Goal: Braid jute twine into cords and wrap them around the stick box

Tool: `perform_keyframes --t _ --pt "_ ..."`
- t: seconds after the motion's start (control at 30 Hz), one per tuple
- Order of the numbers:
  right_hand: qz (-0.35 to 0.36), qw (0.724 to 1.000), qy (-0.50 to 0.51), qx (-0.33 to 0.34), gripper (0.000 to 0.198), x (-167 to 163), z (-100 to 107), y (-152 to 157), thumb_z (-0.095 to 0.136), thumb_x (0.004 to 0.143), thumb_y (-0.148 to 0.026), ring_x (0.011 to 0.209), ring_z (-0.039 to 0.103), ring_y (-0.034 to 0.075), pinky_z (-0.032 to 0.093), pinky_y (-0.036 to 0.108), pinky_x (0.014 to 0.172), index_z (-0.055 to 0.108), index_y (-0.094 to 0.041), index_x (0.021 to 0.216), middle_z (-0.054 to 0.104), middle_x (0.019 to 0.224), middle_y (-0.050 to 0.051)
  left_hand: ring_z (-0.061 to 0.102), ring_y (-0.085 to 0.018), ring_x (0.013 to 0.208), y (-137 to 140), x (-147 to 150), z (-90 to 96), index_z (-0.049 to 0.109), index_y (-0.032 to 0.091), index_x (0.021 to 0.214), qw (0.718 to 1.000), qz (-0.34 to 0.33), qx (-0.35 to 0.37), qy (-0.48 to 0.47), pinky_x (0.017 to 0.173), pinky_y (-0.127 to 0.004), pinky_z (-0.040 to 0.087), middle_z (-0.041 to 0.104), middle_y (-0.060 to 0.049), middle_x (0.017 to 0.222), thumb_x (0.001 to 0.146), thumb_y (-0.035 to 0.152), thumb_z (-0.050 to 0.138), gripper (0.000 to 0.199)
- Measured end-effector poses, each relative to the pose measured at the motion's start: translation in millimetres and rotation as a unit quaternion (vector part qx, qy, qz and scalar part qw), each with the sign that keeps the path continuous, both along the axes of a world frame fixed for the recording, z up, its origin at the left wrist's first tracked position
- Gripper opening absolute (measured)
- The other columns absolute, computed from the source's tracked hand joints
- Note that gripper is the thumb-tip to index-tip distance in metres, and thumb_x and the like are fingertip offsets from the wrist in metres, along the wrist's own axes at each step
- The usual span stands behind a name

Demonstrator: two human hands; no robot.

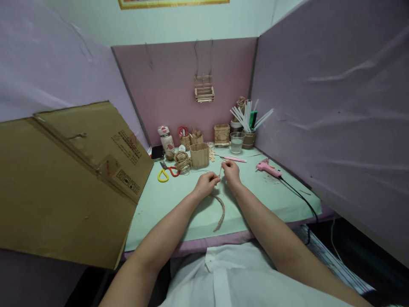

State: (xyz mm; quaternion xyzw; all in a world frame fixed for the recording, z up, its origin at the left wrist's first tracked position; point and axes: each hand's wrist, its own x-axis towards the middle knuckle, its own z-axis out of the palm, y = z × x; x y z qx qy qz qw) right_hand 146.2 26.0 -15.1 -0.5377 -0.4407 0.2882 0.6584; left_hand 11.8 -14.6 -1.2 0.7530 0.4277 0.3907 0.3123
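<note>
My left hand point(207, 184) is closed in a pinch on a braided twine cord point(221, 211), whose plaited tail curves down toward the front of the table. Just to its right, my right hand point(231, 172) pinches a thin strand of the twine, drawn up between the two hands. Beyond them stands a wooden-stick box point(200, 155). A ball of twine point(182, 160) sits left of that box, with loose loops around it. Scissors point(167, 171) with yellow and red handles lie beside the ball.
At right, a pink glue gun point(269, 168) trails a black cable over the table edge. A pink pen-like tool point(234, 159), a cup of water point(237, 143) and a pot of glue sticks point(249, 139) are at the back. A large cardboard sheet point(73, 187) leans at left.
</note>
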Motion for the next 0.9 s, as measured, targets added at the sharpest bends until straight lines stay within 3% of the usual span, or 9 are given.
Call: perform_keyframes --t 0.3,0.5,0.7,0.9 --pt "-0.032 0.999 -0.025 0.029 0.022 -1 -2 1 0.050 0.068 -0.041 0.060 0.040 0.014 0.035 0.027 0.060 0.043 -0.022 0.061 0.046 0.059 -0.002 0.045 -0.011 0.057 -2 0 7.3 0.057 0.015 0.062 0.998 -0.034 -0.030 -0.040 0.057 -0.023 0.034 0.054 0.001 0.056 0.072 0.031 0.058 0.019" --pt "0.024 0.998 -0.044 0.046 0.023 2 8 -4 0.050 0.070 -0.042 0.061 0.040 0.013 0.035 0.026 0.060 0.044 -0.021 0.063 0.046 0.062 -0.002 0.045 -0.010 0.053 -1 -1 3.7 0.062 0.015 0.068 0.994 -0.015 -0.064 -0.090 0.053 -0.023 0.035 0.054 0.001 0.056 0.071 0.035 0.059 0.021" --pt "0.063 0.991 -0.074 0.095 0.021 -5 22 -18 0.050 0.072 -0.039 0.063 0.039 0.013 0.035 0.025 0.060 0.043 -0.021 0.062 0.044 0.061 -0.002 0.045 -0.008 0.049 6 -4 1.2 0.067 0.013 0.089 0.983 -0.002 -0.102 -0.154 0.052 -0.023 0.036 0.054 0.002 0.053 0.071 0.035 0.060 0.029" --pt "0.137 0.987 -0.022 0.085 0.018 -7 27 -24 0.053 0.070 -0.035 0.058 0.039 0.012 0.035 0.026 0.058 0.045 -0.021 0.063 0.043 0.057 -0.003 0.053 -0.012 0.064 7 -8 7.4 0.069 0.014 0.078 0.981 0.019 -0.108 -0.160 0.063 -0.025 0.042 0.064 -0.003 0.070 0.068 0.029 0.062 0.020"
